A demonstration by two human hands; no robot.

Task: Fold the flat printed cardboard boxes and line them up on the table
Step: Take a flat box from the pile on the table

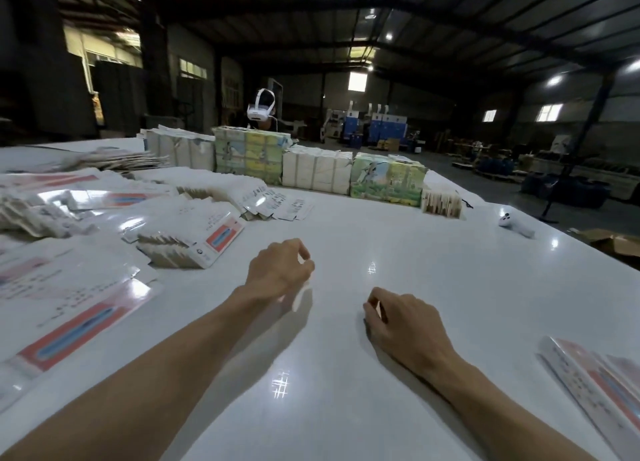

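Flat printed cardboard boxes, white with red and blue bands, lie spread over the left of the white table (398, 239). One large flat box (69, 308) is nearest me, and a fanned pile (194, 242) lies beyond it. Folded boxes (599, 384) lie side by side at the right front edge. My left hand (280, 270) hovers over the middle of the table, fingers loosely curled, holding nothing. My right hand (405, 325) rests low on the table to its right, also loosely curled and holding nothing.
Bundled stacks of white packs (317, 171) and green illustrated packs (249, 156) form a wall along the far edge. A small white controller (516, 227) lies at the right. A person wearing a white headset (261, 109) stands behind the stacks.
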